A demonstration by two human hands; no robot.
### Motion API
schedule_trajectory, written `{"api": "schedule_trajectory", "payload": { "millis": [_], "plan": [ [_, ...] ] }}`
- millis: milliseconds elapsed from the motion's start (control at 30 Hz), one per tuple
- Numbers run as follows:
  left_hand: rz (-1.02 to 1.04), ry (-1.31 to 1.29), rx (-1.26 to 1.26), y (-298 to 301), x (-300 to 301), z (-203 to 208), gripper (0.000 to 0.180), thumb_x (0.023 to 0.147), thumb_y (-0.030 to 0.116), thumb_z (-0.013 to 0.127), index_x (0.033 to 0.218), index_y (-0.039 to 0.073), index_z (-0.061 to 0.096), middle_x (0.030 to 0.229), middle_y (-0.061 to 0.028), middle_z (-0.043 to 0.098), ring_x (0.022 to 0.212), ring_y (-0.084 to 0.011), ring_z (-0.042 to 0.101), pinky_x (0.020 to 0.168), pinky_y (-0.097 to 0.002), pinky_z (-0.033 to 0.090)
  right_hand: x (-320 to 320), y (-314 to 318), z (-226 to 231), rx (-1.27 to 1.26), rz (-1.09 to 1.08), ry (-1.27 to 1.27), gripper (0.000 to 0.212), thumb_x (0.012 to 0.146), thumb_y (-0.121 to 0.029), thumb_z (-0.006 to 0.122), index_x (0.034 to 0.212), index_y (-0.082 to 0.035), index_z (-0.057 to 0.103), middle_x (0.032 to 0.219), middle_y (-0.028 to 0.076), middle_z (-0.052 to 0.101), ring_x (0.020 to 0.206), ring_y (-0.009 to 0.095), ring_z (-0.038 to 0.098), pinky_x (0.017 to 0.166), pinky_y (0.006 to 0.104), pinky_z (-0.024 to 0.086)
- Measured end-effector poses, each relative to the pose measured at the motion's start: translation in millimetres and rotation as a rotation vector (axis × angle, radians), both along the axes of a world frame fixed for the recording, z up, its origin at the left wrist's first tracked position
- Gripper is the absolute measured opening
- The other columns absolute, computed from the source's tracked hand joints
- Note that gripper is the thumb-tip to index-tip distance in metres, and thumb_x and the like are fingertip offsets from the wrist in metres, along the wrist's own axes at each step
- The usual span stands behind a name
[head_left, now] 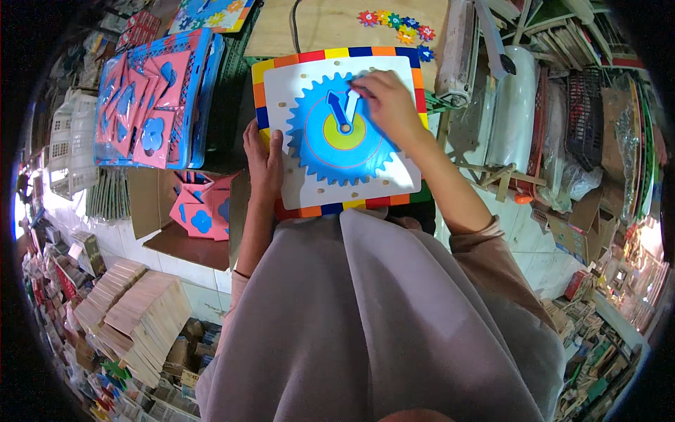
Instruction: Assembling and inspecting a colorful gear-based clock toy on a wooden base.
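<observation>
A square toy clock board [295, 193] with a multicoloured block border rests in front of me, tilted slightly. On its white face lies a large blue gear-shaped dial [320, 158] with a yellow-green centre. A dark blue clock hand [337, 111] and a white clock hand [351, 109] are joined at the middle, both pointing up. My left hand [264, 158] grips the board's left edge, thumb on the face. Over the dial's upper right, my right hand [387, 105] has its fingertips closed at the white clock hand's tip, partly hiding it.
Small coloured number gears [408, 34] lie on the wooden tabletop [337, 24] beyond. At left stands a blue crate [204, 91] topped with pink packets [151, 133]. Below it is a cardboard box [158, 204] with more packets. Stacked wooden boards [144, 309] sit lower left.
</observation>
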State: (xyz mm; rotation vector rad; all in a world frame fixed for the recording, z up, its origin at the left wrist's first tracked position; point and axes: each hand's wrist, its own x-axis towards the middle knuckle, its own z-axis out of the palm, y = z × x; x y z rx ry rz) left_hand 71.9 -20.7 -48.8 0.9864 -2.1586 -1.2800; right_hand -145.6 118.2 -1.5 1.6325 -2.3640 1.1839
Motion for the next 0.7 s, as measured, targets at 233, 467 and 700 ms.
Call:
{"api": "schedule_trajectory", "payload": {
  "millis": [233,467,700],
  "plan": [
    [0.025,0.031,0.051,-5,9,-17,0.059,0.093,0.043,0.046,0.131,-0.001,0.036,0.131,-0.0210,0.035,0.125,-0.0342,0.033,0.105,-0.0412,0.026,67,59,4,0.246,0.262,-0.054,0.027,0.071,0.005,0.059,0.095,-0.004,0.063,0.094,0.009,0.056,0.089,0.028,0.053,0.075,0.0346,0.047],
    [0.000,0.013,0.046,-1,2,-7,0.059,0.093,0.043,0.046,0.131,-0.002,0.036,0.131,-0.0214,0.035,0.125,-0.0344,0.032,0.105,-0.0412,0.025,41,29,-1,0.143,-0.055,0.062,0.024,0.075,0.002,0.059,0.098,-0.001,0.062,0.091,0.011,0.054,0.087,0.029,0.053,0.072,0.0370,0.046],
    [0.009,0.018,0.024,0,5,-7,0.055,0.094,0.039,0.047,0.129,-0.002,0.037,0.130,-0.0209,0.036,0.124,-0.0336,0.034,0.104,-0.0404,0.027,91,68,10,0.285,0.325,-0.231,0.024,0.075,0.003,0.055,0.097,-0.003,0.062,0.093,0.012,0.055,0.089,0.028,0.054,0.077,0.0353,0.047]
  ]
}}
